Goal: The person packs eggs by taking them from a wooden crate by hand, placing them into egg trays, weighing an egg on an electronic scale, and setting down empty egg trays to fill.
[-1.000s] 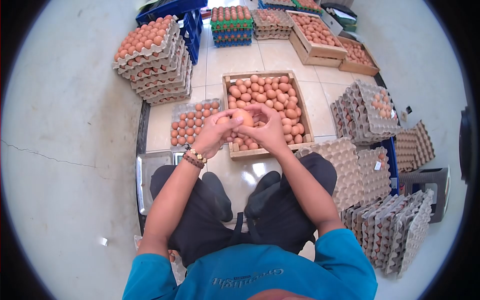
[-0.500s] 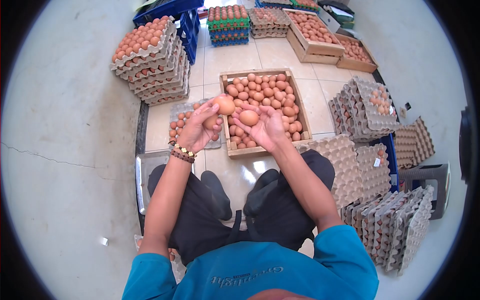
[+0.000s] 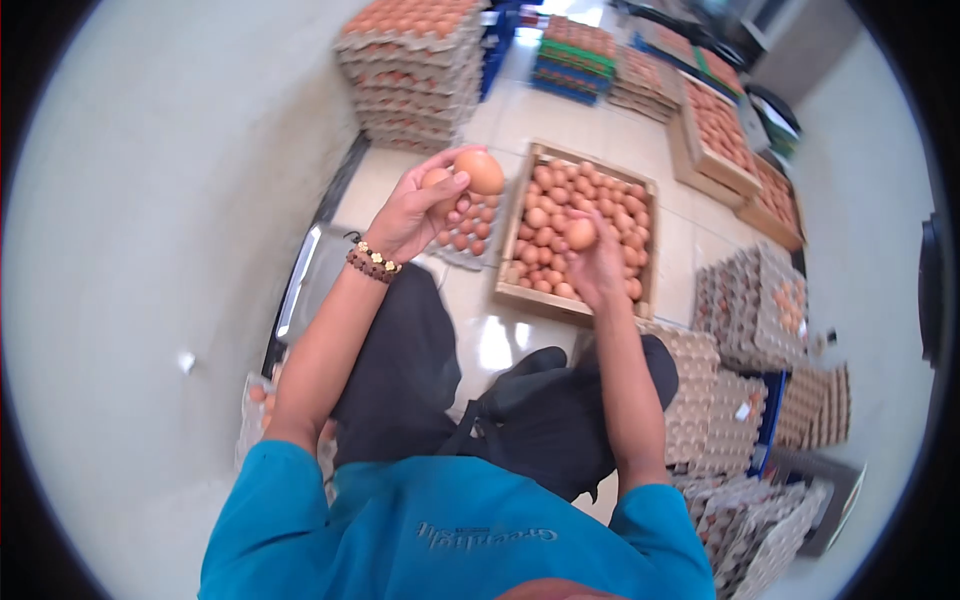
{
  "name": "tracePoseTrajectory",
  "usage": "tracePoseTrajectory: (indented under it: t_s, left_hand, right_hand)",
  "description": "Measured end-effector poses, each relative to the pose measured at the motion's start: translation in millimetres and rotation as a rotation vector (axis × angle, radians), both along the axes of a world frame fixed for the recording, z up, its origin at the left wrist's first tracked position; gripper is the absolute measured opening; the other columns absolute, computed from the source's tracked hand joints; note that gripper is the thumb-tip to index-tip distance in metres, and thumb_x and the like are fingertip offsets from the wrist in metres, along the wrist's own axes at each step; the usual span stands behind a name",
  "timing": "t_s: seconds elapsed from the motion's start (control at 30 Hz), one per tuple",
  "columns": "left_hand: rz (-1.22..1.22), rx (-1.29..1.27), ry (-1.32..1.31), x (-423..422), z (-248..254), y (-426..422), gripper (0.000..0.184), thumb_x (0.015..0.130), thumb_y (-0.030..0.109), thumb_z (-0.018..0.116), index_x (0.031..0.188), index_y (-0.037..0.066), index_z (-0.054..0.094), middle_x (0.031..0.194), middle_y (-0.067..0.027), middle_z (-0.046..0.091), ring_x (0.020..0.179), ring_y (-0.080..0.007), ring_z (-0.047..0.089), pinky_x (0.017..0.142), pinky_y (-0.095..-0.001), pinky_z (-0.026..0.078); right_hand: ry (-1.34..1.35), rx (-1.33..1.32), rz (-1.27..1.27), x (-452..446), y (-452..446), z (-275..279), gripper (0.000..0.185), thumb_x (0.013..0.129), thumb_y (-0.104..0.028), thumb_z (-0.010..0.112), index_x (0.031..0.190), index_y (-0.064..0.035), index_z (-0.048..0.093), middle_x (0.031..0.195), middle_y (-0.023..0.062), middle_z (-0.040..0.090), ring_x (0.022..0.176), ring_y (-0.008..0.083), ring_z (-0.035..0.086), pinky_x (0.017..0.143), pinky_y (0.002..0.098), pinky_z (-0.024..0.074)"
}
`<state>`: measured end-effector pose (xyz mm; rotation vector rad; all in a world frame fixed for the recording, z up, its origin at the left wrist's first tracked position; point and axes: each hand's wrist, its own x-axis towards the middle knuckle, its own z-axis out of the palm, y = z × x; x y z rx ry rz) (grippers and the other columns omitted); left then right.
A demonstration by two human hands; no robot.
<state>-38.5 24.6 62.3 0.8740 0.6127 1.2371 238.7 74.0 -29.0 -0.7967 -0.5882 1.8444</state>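
Note:
My left hand (image 3: 408, 212), with bracelets at the wrist, is closed around eggs. One brown egg (image 3: 480, 172) sits at its fingertips, and a second egg (image 3: 435, 178) shows partly behind the thumb. Just below and beside this hand lies a grey egg tray (image 3: 462, 252) holding several brown eggs, partly hidden by the hand. Over the wooden crate (image 3: 543, 300), my right hand (image 3: 600, 272) grips a single brown egg (image 3: 580, 234) in its fingers. Loose brown eggs fill the crate beneath.
A tall stack of filled egg trays (image 3: 405, 95) stands at the far left. Green and blue trays (image 3: 572, 62) and wooden egg crates (image 3: 715, 180) are at the back. More tray stacks (image 3: 750, 310) line the right side, and a metal tray (image 3: 315, 275) lies by the left wall.
My hands have moved apart, the left one away from the crate toward the grey tray. Both keep their eggs. The camera view has turned, shifting the surroundings.

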Motion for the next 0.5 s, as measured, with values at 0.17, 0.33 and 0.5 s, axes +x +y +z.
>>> tracePoseTrajectory:
  t_s: [0.17,0.33,0.5]
  left_hand:
    - [0.289,0.042,0.201,-73,14,-100,0.055,0.093,0.015,0.068,0.141,0.001,0.044,0.103,-0.0029,0.058,0.072,-0.0046,0.052,0.059,-0.0178,0.045]
    - [0.561,-0.066,0.183,-125,1,-221,0.047,0.095,0.019,0.066,0.136,0.0,0.051,0.098,-0.0015,0.059,0.069,-0.0044,0.054,0.059,-0.0181,0.047]
    - [0.929,-0.27,0.069,-142,-47,-343,0.046,0.1,0.024,0.06,0.137,0.0,0.047,0.098,-0.0014,0.058,0.078,-0.0063,0.054,0.071,-0.0217,0.049]
  right_hand:
    - [-0.032,-0.039,0.076,-1,-12,4,0.031,0.103,-0.036,0.047,0.113,-0.0082,0.056,0.089,0.007,0.061,0.063,0.0126,0.055,0.048,0.0199,0.0428]
    - [0.22,0.172,0.411,-46,-58,59,0.04,0.099,-0.031,0.05,0.126,-0.0022,0.052,0.108,0.016,0.057,0.081,0.0195,0.057,0.057,0.0234,0.0467]
    - [0.248,0.211,0.739,-138,-152,87,0.057,0.087,-0.026,0.059,0.136,0.0006,0.043,0.114,0.0201,0.057,0.091,0.0249,0.062,0.071,0.0296,0.0543]
